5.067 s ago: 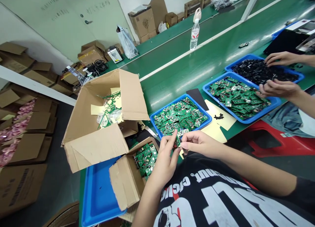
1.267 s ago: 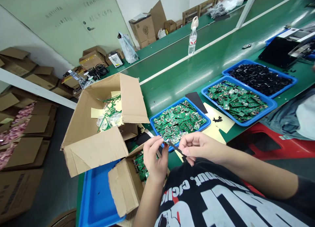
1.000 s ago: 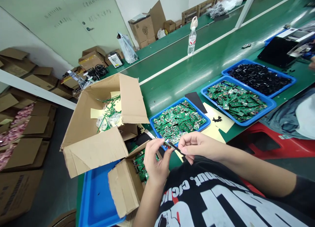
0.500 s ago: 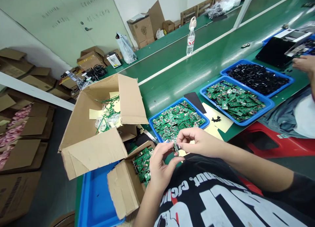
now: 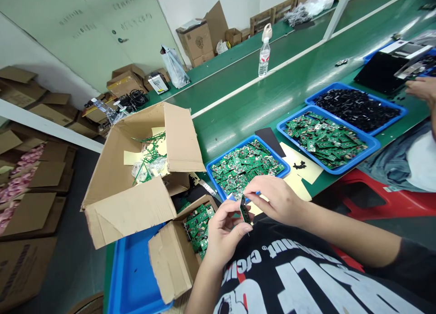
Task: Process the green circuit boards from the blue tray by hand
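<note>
A small green circuit board stands on edge in my left hand, between the thumb and fingers. My right hand has its fingertips pinched at the board's upper end; whether a small part is between them is hidden. Just beyond both hands lies a blue tray heaped with green circuit boards. By my left wrist, an open cardboard box holds more boards.
A large open carton with green scraps stands at left, by a blue tray. At right are another board tray, a tray of black parts, and a co-worker's hand. A water bottle stands behind.
The board in my left hand has turned, so that more of its dark, long face shows. My right fingers have shifted slightly up to its top end.
</note>
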A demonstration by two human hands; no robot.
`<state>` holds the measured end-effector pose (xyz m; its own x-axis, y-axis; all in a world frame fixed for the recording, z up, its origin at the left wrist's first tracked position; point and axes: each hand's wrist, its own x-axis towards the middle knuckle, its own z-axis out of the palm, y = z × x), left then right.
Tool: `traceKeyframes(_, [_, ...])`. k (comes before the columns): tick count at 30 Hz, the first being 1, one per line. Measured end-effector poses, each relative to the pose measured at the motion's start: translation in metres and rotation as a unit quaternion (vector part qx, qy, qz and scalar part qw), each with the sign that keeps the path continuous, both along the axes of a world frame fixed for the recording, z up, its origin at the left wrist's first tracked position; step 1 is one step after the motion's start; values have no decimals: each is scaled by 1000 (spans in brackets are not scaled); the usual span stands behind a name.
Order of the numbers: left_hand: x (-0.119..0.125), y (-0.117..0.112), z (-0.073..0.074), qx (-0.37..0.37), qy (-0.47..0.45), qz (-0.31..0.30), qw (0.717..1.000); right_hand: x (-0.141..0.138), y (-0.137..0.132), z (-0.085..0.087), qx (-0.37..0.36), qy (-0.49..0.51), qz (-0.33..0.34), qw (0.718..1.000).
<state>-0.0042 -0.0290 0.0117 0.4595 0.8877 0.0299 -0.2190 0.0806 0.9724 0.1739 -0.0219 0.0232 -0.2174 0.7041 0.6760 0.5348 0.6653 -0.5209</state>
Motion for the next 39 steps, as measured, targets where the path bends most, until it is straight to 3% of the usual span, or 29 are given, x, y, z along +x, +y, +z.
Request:
traceKeyframes(2, [-1, 2, 4, -46, 5, -27, 999, 2, 1, -4, 62, -25, -6, 998])
traceKeyframes(5, [-1, 4, 8, -114, 14, -57, 992, 6, 2, -8, 98, -49, 11, 994])
traceKeyframes(9, [1, 4, 4, -142, 72, -24, 987, 11, 3, -6, 115, -24, 27, 993])
traceKeyframes(13, [1, 2, -2, -67, 123, 12, 990, 16, 6, 6, 59, 93, -8, 994])
traceKeyframes(15, [0, 2, -3, 15, 140, 28, 990, 18, 8, 9, -40, 98, -5, 994])
traceKeyframes(18, [-3, 5, -2, 132, 180, 66, 973, 19, 7, 9, -197, 92, 50, 975])
traceKeyframes(20, [-4, 8, -1, 185, 209, 72, 958, 18, 5, 7, -241, 100, 84, 962])
traceKeyframes(25, [-3, 12, 3, 252, 246, 63, 934, 14, 2, 7, -220, 120, 97, 963])
traceKeyframes(34, [1, 8, -4, 126, 200, 77, 969, 10, 1, 1, -169, 139, 101, 971])
traceKeyframes(39, [4, 11, -5, 154, 237, 96, 954, 8, 1, -5, -186, 155, 77, 967])
